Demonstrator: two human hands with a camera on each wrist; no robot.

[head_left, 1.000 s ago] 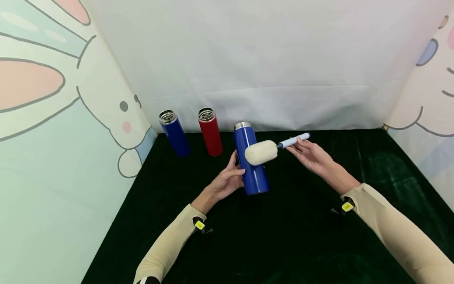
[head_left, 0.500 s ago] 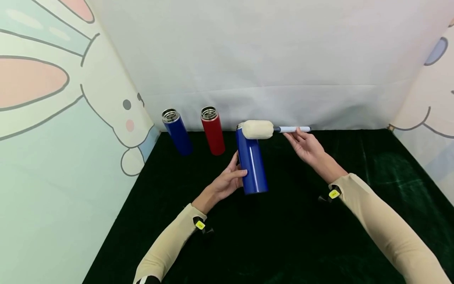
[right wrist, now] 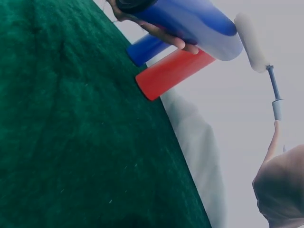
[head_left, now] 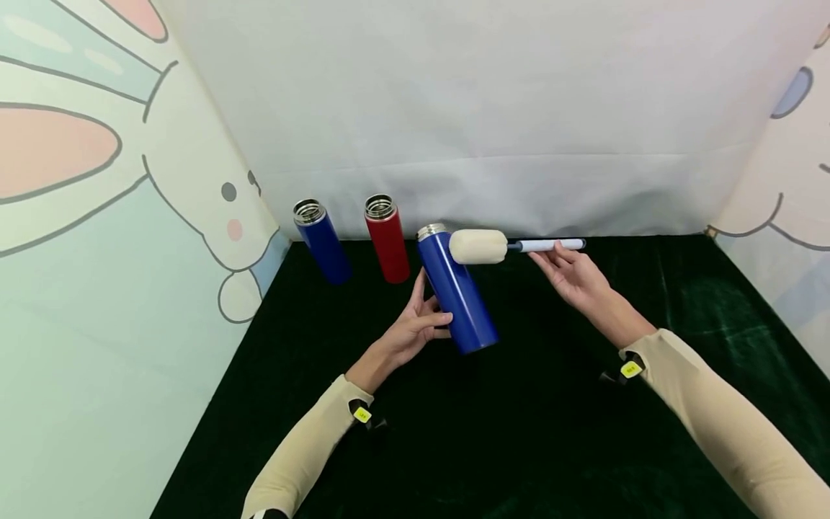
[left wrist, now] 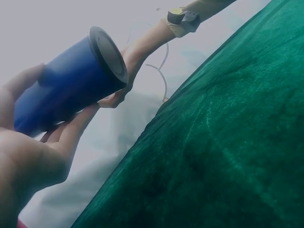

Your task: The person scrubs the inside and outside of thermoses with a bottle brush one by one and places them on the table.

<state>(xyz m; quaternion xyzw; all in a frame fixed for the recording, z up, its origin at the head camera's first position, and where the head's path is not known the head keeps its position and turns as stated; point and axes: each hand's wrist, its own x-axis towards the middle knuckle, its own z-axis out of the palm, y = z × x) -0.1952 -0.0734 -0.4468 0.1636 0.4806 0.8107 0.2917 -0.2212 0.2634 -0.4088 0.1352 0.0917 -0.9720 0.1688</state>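
Observation:
My left hand (head_left: 415, 324) grips a blue bottle (head_left: 463, 303) around its side, thumb across the front. The bottle leans, its bare steel neck tipped up and to the left; the left wrist view shows its flat base. My right hand (head_left: 577, 281) pinches the pale handle (head_left: 551, 245) of a bottle brush between thumb and fingers. The brush's cream sponge head (head_left: 478, 246) points left and overlaps the upper part of the bottle in the head view. In the right wrist view the sponge head (right wrist: 251, 42) lies right at the bottle's shoulder, outside its mouth.
A second blue bottle (head_left: 324, 249) and a red bottle (head_left: 387, 245) stand uncapped at the back left of the dark green cloth-covered table (head_left: 551, 432). A pale curtain (head_left: 486, 108) hangs behind, and walls with cartoon drawings flank both sides.
The brush first rose from the bottle's middle to its neck, then shifted slightly right and down. The held bottle has tilted further, its neck moving left.

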